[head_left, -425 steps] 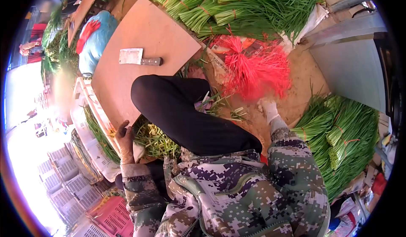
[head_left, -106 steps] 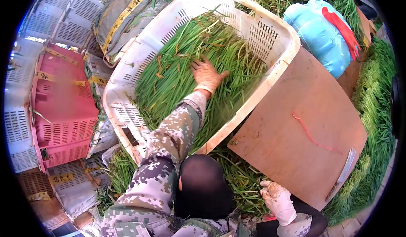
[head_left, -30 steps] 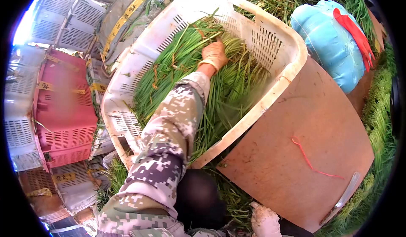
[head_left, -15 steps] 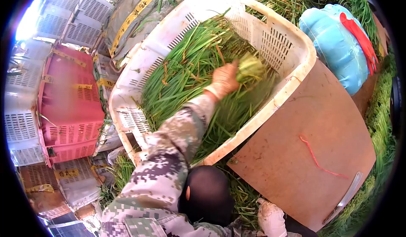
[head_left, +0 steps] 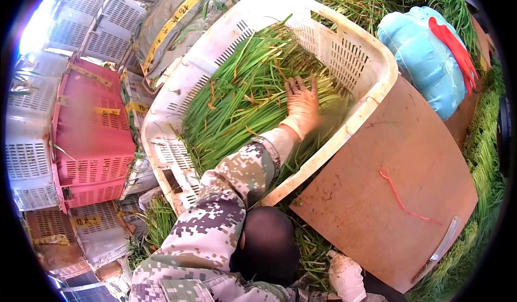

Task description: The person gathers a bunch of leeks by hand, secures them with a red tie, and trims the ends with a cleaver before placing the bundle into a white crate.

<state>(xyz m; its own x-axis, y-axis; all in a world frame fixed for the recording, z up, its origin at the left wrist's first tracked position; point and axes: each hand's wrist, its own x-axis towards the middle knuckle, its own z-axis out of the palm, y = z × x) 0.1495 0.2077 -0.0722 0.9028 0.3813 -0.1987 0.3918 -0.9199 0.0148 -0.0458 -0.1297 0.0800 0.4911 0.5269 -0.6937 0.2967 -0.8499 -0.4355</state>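
Observation:
My left hand (head_left: 302,107), in a pale dirty glove, lies palm down with its fingers spread. It presses on a heap of long green leafy stalks, like garlic chives (head_left: 242,92), inside a large white plastic basket (head_left: 308,178). The pale stalk ends lie under and beside the fingers. At the bottom edge, my right hand (head_left: 346,276) is gloved, with its fingers curled in. Whatever those fingers hold, if anything, is hidden. It is close to the lower corner of a brown board (head_left: 398,178), low beside loose greens (head_left: 309,237).
On the board lie a red string (head_left: 401,197) and a long metal blade-like strip (head_left: 439,251). A blue bundle (head_left: 423,54) with a red glove (head_left: 455,46) sits at upper right. Pink crates (head_left: 94,135) and white crates are stacked at left. Cut greens line the right side.
My left hand has let go of the bundle of stalks and now lies spread on the heap. It has moved slightly right and down. The right hand has barely moved.

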